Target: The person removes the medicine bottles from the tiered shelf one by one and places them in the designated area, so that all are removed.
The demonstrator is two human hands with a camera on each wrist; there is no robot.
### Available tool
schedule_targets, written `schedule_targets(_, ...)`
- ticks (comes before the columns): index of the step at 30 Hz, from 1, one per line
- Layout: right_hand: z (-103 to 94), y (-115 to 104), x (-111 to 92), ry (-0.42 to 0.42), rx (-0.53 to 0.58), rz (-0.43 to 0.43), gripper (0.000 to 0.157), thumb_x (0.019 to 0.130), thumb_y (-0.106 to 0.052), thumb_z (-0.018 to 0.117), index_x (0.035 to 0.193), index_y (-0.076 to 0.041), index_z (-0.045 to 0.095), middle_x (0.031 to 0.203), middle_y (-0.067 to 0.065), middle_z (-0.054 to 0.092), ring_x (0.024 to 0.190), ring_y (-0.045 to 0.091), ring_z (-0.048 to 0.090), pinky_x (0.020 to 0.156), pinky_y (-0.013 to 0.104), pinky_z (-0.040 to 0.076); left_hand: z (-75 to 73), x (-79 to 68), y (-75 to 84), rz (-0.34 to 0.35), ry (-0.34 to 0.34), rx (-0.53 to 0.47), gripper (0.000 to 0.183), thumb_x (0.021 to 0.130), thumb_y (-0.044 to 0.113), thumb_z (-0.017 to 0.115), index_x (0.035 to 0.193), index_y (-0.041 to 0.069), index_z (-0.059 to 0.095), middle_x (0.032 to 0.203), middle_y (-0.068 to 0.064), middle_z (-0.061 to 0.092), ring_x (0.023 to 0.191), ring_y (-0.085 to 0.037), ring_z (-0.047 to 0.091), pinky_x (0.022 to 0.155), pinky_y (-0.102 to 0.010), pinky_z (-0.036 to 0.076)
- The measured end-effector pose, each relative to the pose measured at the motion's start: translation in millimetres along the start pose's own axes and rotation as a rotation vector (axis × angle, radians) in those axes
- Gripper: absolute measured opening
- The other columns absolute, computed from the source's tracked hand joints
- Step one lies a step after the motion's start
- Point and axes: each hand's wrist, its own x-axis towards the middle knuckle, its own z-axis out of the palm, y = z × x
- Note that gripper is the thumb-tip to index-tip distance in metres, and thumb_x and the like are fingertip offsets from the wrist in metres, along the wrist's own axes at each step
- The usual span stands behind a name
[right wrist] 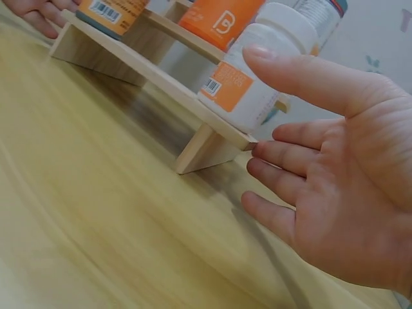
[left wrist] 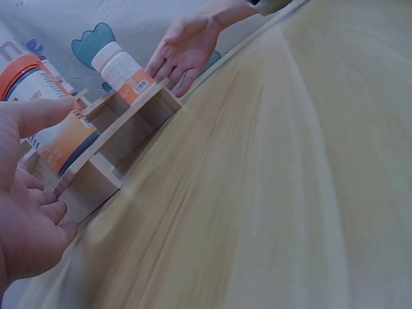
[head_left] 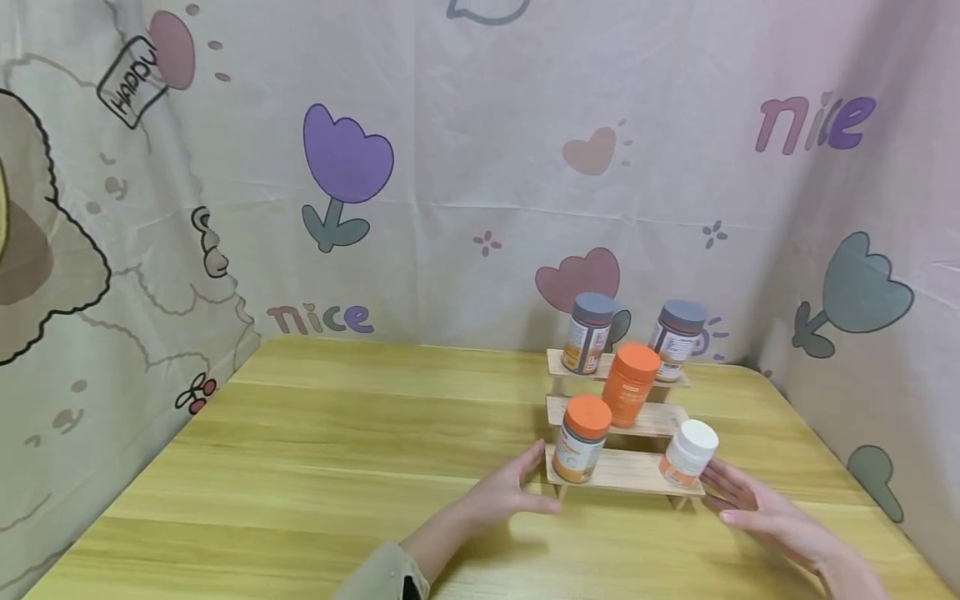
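Observation:
A small three-tier wooden rack [head_left: 630,473] stands on the table, bearing several bottles. My left hand [head_left: 512,492] is at its left end, fingers against or very close to the lowest shelf and thumb held apart. At the opposite end, my right hand [right wrist: 341,174] has its fingers extended, fingertips at the shelf's corner; firm contact cannot be told. On the lowest shelf are an orange-lidded bottle [head_left: 580,446] at left and a white bottle [head_left: 687,457] at right. An all-orange bottle [head_left: 630,387] occupies the middle shelf. Two grey-lidded bottles, left [head_left: 588,337] and right [head_left: 677,337], stand on top.
The wood-grain table [head_left: 300,450] extends widely to the left of the rack. A printed cloth [head_left: 465,150] hangs behind the table and along both sides, close behind the rack's top shelf.

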Motion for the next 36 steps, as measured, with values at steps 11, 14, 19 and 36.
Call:
schedule_targets(11,24.8,6.0,29.9,0.093,-0.180,0.047,0.066,0.093,0.009,0.038,0.134,0.019,-0.013,0.142,-0.022,0.033,0.129,-0.002,0.031,0.102,0.015,0.029,-32.2,-21.7,-2.1,0.001,0.022,0.021,0.093,0.080,0.021,0.070,0.148,0.001,0.010,0.152,-0.016,0.014,0.136,-0.035,0.021,0.111,-0.048,0.018)
schedule_targets(14,30.3,9.4,39.0,0.106,-0.205,0.053,0.067,0.093,0.008,0.040,0.136,0.018,-0.010,0.147,-0.013,0.027,0.129,-0.002,0.031,0.103,0.016,0.029,-43.3,-29.5,-5.3,0.005,0.021,0.004,0.091,0.082,0.022,0.069,0.147,-0.001,0.010,0.152,-0.018,0.014,0.136,-0.038,0.020,0.111,-0.048,0.017)
schedule_targets(19,38.7,13.8,54.4,0.133,-0.241,0.077,0.068,0.092,0.006,0.042,0.140,0.015,-0.005,0.148,0.027,0.000,0.130,-0.002,0.029,0.103,0.017,0.028,-60.7,-39.4,-8.3,0.020,0.019,-0.012,0.090,0.083,0.022,0.068,0.146,-0.005,0.009,0.150,-0.024,0.013,0.135,-0.040,0.019,0.110,-0.050,0.017)
schedule_targets(36,59.6,27.6,97.3,0.126,-0.288,0.128,0.073,0.092,0.000,0.046,0.144,0.009,-0.004,0.148,0.030,-0.003,0.134,0.043,0.003,0.103,0.017,0.027,-103.2,-64.2,-11.0,0.019,0.018,-0.024,0.081,0.087,0.009,0.061,0.143,-0.011,0.007,0.149,-0.028,0.008,0.135,-0.043,0.013,0.111,-0.050,0.012)
